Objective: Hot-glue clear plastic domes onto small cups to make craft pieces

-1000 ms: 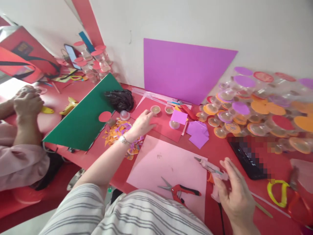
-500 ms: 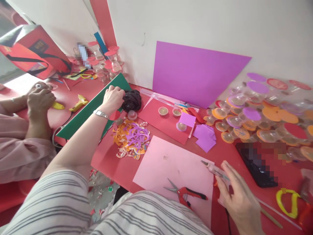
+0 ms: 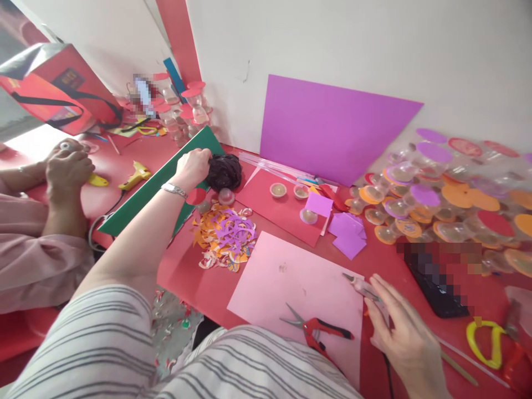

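Note:
My left hand (image 3: 193,166) reaches over the green board (image 3: 162,183) at left, right beside a crumpled black plastic bag (image 3: 224,172). Its fingers are curled and their tips hidden, so what they pinch does not show. Below the wrist is a red disc (image 3: 196,196) near a clear plastic dome (image 3: 226,196). At right, my right hand (image 3: 405,327) has thumb and fingers around a pale glue gun (image 3: 361,285), its nozzle over the pink sheet (image 3: 286,288). Red-handled pruning shears (image 3: 313,327) lie with blades apart on that sheet.
Orange and purple paper scraps (image 3: 226,235) are piled centre-left. Several clear cups with coloured discs (image 3: 428,194) crowd the right, above a dark phone (image 3: 436,282). A purple board (image 3: 332,127) leans on the wall. Another person's hands (image 3: 68,166) work at left, near a yellow glue gun (image 3: 135,176).
The view has shifted very slightly. My left hand's fingers have moved a little beside the black bag, and the red disc under the wrist shows more clearly. My right hand stays at the glue gun.

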`<action>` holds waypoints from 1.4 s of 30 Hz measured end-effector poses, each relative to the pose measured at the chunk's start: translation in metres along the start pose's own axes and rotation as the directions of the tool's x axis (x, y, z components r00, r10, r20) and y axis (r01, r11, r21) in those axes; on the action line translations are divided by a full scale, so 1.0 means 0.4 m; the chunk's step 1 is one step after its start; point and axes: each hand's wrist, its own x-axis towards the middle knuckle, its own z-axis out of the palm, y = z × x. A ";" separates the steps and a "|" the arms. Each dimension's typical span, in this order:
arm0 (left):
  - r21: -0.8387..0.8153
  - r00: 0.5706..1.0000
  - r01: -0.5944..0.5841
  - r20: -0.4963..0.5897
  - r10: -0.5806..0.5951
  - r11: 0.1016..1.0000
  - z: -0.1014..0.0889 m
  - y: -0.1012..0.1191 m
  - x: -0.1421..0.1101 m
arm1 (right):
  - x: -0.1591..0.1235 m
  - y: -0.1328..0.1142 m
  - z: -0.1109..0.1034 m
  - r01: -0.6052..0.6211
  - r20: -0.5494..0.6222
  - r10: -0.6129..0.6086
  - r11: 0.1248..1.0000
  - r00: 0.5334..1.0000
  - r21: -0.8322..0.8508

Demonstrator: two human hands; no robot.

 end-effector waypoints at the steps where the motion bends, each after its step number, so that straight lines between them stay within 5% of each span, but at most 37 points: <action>1: -0.039 0.999 0.009 -0.039 -0.010 0.999 -0.006 0.004 0.005 | -0.003 0.002 0.003 0.008 0.008 -0.009 1.000 1.000 0.007; 8: -0.195 0.991 -0.017 -0.131 -0.009 0.981 -0.011 0.013 0.032 | -0.051 0.013 0.020 -0.007 0.087 0.004 0.999 0.996 0.032; 13: -0.207 0.995 -0.096 -0.060 0.085 0.974 0.005 0.000 0.039 | -0.074 0.012 0.033 -0.041 0.111 0.034 0.997 0.993 0.063; 19: -0.036 0.983 -0.163 0.074 0.166 0.986 0.013 -0.013 0.032 | -0.066 0.007 0.035 -0.084 0.135 0.067 0.989 0.989 0.125; 27: 0.094 0.990 -0.096 0.109 0.085 0.991 0.023 -0.032 0.030 | -0.056 -0.002 0.032 -0.060 0.124 0.044 0.990 0.991 0.129; 34: -0.062 1.000 -0.013 0.021 0.014 0.998 0.031 -0.018 0.054 | -0.043 -0.001 0.023 -0.047 0.113 0.034 0.993 0.993 0.112; 42: -0.050 0.974 -0.189 0.116 0.193 0.981 0.077 -0.005 0.090 | -0.044 0.003 0.032 -0.020 0.119 0.007 0.994 0.993 0.109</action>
